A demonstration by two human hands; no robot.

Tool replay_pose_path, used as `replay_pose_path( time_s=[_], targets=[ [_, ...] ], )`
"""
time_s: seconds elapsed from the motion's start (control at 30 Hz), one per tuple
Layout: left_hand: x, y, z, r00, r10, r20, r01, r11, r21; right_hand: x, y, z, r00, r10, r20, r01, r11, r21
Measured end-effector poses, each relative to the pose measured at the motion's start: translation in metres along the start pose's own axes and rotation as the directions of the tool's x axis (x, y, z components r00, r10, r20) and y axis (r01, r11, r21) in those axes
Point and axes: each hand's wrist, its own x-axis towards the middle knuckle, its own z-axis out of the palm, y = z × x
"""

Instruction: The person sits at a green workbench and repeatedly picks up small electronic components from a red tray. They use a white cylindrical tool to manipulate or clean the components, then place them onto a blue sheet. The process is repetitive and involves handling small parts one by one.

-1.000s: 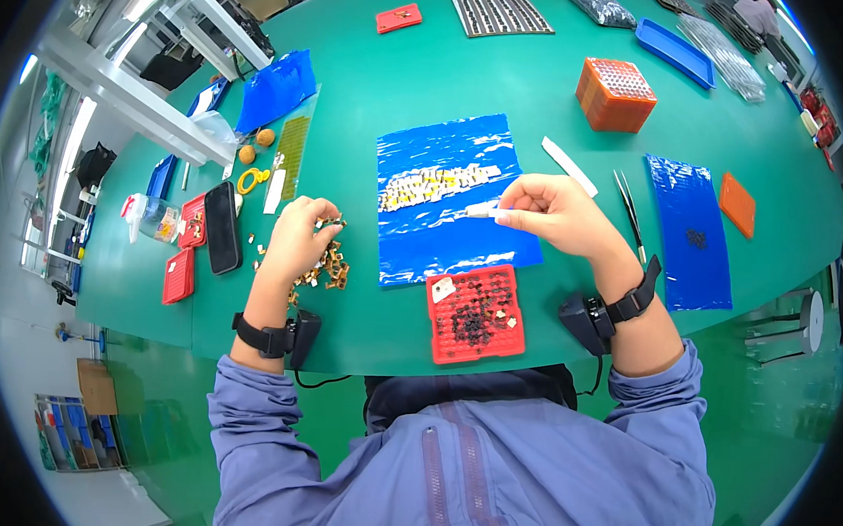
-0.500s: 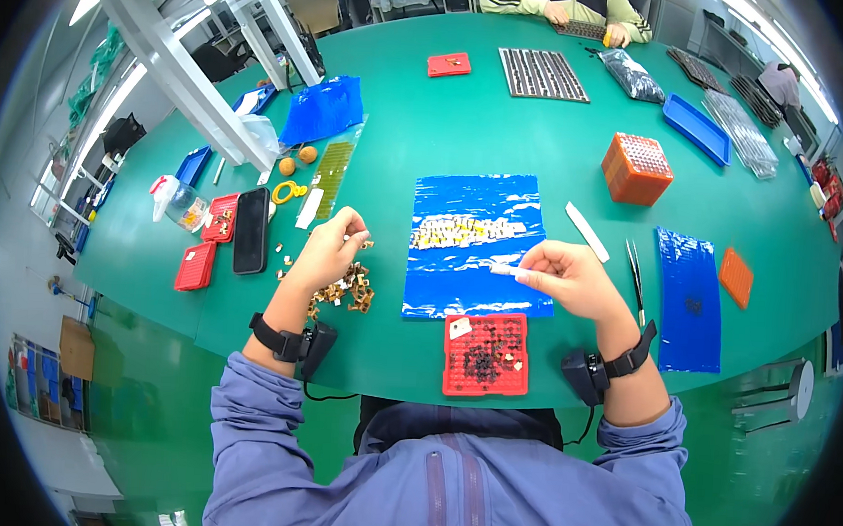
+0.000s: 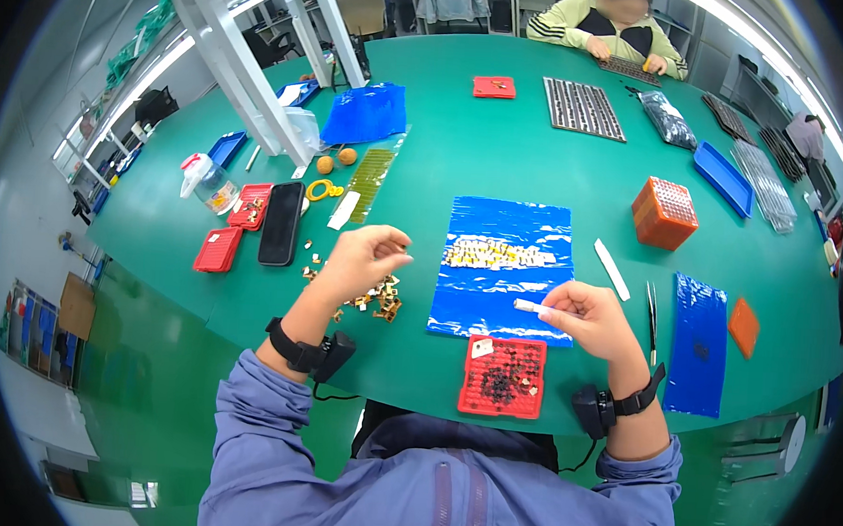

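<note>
My left hand (image 3: pixel 360 260) is raised beside a heap of small brass-coloured metal pieces (image 3: pixel 382 301). Its thumb and fingertips are drawn together; whatever lies between them is too small to name. Over the lower part of a shiny blue sheet (image 3: pixel 504 215), my right hand (image 3: pixel 588 317) pinches a short white stick-like piece (image 3: pixel 527 305), its tip pointing left. A band of small white and yellow pieces (image 3: pixel 497 255) lies across that sheet. Just below, a red perforated tray (image 3: pixel 476 378) holds many tiny black parts and a few pale ones.
To the right lie a white strip (image 3: pixel 612 269), tweezers (image 3: pixel 652 320), another blue sheet (image 3: pixel 694 369) and an orange block (image 3: pixel 664 215). At left are a black phone (image 3: pixel 281 224), red trays (image 3: pixel 217 250) and a plastic jar (image 3: pixel 209 184). Across the table a person (image 3: pixel 582 26) handles a dark tray.
The whole view has shifted, so the table appears farther right and lower. My left hand has moved slightly toward the blue sheet. My right hand keeps its pinch on the white piece.
</note>
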Motion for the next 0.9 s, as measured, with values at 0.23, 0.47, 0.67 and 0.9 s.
replay_pose_path(
  time_s=[0.23,0.47,0.67,0.9],
  targets=[
    [-0.025,0.054,0.032,0.912,0.387,0.135,-0.347,0.904,-0.251,-0.009,-0.007,0.007,0.997,-0.005,0.079,0.001,0.999,0.052],
    [-0.03,0.057,0.072,0.884,0.24,0.401,0.238,0.508,-0.828,-0.011,-0.015,0.008,0.975,-0.089,0.203,0.083,0.996,0.039],
    [-0.024,0.044,0.091,0.848,0.27,0.456,0.398,0.244,-0.884,-0.012,-0.02,0.006,0.983,-0.06,0.175,0.056,0.998,0.023],
    [-0.025,0.035,0.102,0.806,0.315,0.501,0.489,0.122,-0.864,-0.012,-0.019,0.011,0.993,0.027,0.115,-0.025,0.999,-0.022]
  ],
)
